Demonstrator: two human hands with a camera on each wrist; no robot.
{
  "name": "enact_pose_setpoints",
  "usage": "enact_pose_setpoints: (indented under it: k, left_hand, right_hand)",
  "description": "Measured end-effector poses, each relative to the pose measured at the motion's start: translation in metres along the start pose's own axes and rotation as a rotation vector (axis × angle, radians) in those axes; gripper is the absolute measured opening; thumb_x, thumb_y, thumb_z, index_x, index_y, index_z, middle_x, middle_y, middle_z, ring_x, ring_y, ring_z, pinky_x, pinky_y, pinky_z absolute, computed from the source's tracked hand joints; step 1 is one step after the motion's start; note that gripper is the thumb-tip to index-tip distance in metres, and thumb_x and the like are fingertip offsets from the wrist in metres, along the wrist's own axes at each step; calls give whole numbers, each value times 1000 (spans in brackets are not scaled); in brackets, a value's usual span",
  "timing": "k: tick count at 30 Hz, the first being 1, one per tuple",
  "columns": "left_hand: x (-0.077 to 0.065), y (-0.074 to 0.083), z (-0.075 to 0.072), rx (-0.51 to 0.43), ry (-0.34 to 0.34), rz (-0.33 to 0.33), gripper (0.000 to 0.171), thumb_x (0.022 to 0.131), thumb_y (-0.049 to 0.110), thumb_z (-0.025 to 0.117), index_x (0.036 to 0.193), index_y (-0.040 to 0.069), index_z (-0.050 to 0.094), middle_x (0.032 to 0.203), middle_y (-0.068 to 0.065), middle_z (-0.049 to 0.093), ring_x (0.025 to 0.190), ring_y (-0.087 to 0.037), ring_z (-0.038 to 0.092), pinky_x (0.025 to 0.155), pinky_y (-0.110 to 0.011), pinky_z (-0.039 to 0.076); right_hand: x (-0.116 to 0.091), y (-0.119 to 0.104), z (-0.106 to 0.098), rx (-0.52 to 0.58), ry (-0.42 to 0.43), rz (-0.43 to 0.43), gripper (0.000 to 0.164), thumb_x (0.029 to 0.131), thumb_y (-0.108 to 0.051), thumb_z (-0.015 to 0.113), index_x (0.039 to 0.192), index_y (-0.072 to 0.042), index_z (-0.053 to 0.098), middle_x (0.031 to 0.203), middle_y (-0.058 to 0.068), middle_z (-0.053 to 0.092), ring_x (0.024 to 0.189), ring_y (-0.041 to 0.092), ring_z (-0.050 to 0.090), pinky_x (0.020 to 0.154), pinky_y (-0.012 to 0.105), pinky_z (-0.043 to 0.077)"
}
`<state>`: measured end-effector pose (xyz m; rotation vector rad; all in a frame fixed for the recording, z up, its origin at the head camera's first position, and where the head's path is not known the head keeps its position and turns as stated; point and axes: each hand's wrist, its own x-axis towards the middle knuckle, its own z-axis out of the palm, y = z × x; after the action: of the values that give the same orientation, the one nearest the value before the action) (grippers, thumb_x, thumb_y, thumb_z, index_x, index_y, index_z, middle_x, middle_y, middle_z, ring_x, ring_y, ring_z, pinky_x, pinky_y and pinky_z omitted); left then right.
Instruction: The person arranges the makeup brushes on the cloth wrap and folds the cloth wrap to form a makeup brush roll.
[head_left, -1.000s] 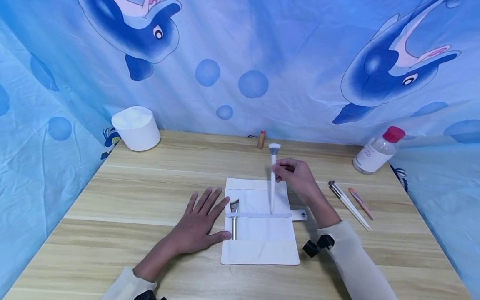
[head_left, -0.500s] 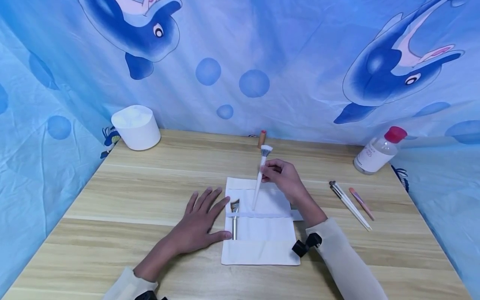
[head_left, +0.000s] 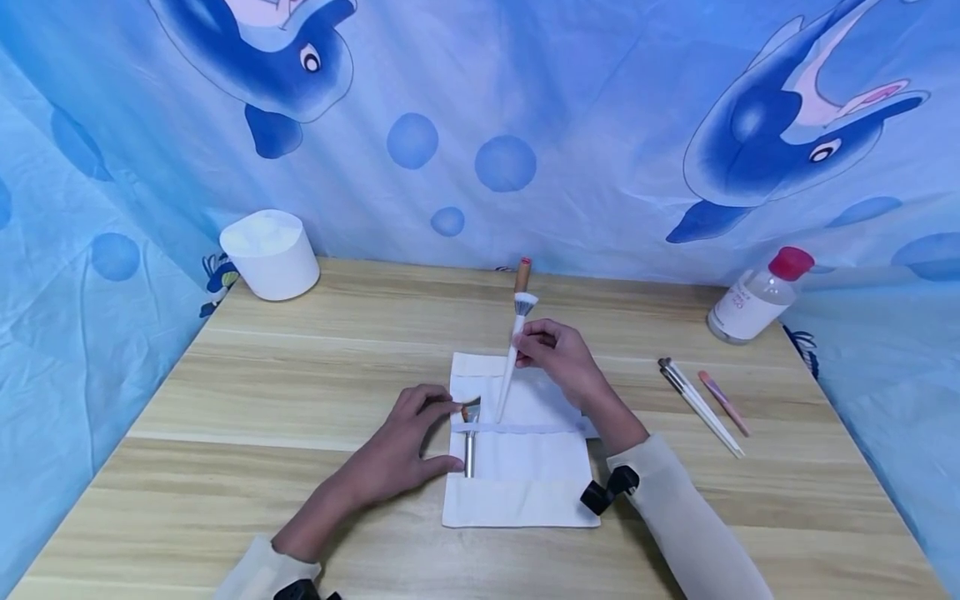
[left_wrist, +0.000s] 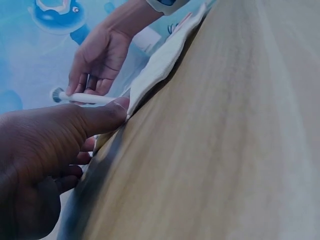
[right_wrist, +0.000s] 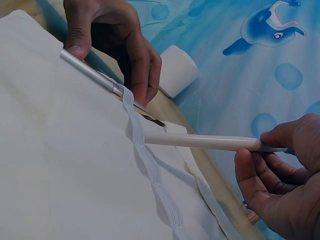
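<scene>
In my right hand a white makeup brush is pinched between thumb and fingers. Its pale bristles point up and away, and its handle end sits at the elastic band of an unfolded white fabric brush roll. A silver-handled makeup brush lies under that band along the roll's left side. My left hand rests at the roll's left edge, thumb tip by the silver handle's lower end and forefinger near that brush's head. Its fingers are bent, with a gap between thumb and forefinger.
Right of the roll lie white-handled brushes and a pink brush. A red-capped bottle stands at the back right, a white tissue roll at the back left. A small brown tube stands near the back edge.
My right hand has moved left with the white brush, its handle end now closer to the silver one. My left fingers, spread flat before, have bent in at the roll's edge.
</scene>
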<state>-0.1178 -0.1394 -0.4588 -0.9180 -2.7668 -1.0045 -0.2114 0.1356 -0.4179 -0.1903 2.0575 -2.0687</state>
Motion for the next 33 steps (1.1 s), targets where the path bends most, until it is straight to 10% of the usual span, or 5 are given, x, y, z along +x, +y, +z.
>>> enact_pose_setpoints:
  k: [21, 33]
  left_hand:
    - [-1, -2, -1, -16, 19, 23, 72, 78, 47, 84, 135, 10, 61, 140, -6, 46, 133, -21, 34, 110, -44, 36]
    - [1, -3, -1, 2, -4, 6, 72, 80, 50, 82, 137, 12, 60, 141, -4, 45, 133, -19, 33, 111, -43, 35]
  right_hand:
    - [-12, 12, 14, -154, -167, 141, 36, 96, -7, 68, 127, 2, 53, 100, 17, 64, 80, 26, 68, 78, 37, 59]
    - [-9, 10, 9, -21, -167, 145, 32, 104, -21, 57, 128, -2, 50, 97, 21, 68, 82, 27, 68, 76, 42, 59]
